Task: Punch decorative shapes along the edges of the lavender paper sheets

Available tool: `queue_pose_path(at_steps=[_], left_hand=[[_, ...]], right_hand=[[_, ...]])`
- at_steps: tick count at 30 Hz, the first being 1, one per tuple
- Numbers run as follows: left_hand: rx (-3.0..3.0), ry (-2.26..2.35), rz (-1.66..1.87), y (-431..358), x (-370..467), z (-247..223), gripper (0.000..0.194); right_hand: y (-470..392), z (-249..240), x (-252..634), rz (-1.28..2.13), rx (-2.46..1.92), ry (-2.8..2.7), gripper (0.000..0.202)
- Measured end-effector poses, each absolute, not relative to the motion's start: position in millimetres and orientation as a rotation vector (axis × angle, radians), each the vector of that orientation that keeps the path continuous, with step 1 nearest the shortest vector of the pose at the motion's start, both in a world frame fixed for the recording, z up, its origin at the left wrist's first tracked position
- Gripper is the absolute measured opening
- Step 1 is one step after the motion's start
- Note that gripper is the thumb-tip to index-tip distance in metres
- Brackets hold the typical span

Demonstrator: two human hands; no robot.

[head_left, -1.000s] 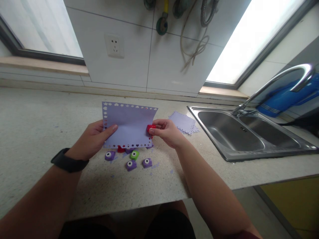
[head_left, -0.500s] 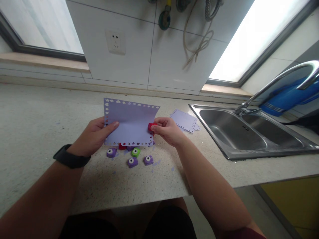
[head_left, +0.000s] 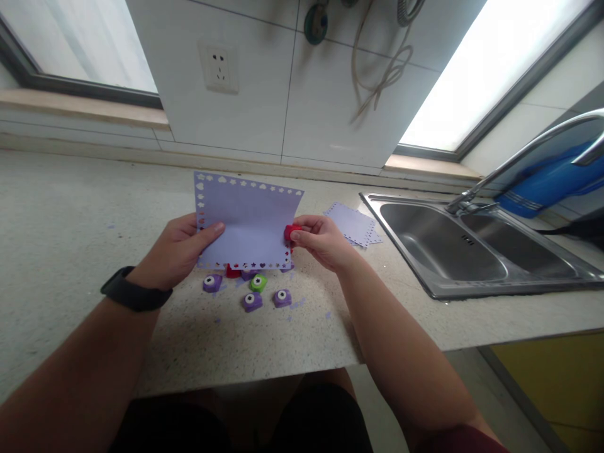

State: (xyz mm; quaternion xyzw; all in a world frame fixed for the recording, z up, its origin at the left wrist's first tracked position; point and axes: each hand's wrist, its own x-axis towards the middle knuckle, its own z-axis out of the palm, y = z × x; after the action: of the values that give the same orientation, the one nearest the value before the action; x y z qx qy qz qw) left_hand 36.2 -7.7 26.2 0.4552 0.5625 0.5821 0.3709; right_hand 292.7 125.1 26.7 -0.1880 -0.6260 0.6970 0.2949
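Note:
A light purple sheet (head_left: 250,220) is held up above the counter, with shapes cut along its top, left and bottom edges and at its lower right. My left hand (head_left: 182,248) grips its left side, thumb in front. A red craft punch (head_left: 292,233) sits at the sheet's right edge, pinched in my right hand (head_left: 318,239). Below the sheet lie a green punch (head_left: 258,282) and several purple punches (head_left: 253,302). Another red punch (head_left: 233,271) is partly hidden behind the sheet's bottom edge.
More purple sheets with cut edges (head_left: 352,223) lie on the counter (head_left: 198,358) right of my right hand. Farther right is a steel double sink (head_left: 438,245) with a faucet (head_left: 514,154). Small paper scraps lie around the punches.
The red punch in my right hand has shifted slightly up along the sheet's right edge. The camera view has tilted a little; both hands keep their holds.

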Motion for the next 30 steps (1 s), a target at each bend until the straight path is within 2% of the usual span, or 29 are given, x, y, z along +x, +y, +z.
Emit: queue_pose_path(at_steps=[30], left_hand=[[1.197, 1.438, 1.534, -8.6, 37.6, 27.3, 0.023]], right_hand=[[124.1, 32.3, 295.7, 1.836, -0.538, -1.692, 0.025]])
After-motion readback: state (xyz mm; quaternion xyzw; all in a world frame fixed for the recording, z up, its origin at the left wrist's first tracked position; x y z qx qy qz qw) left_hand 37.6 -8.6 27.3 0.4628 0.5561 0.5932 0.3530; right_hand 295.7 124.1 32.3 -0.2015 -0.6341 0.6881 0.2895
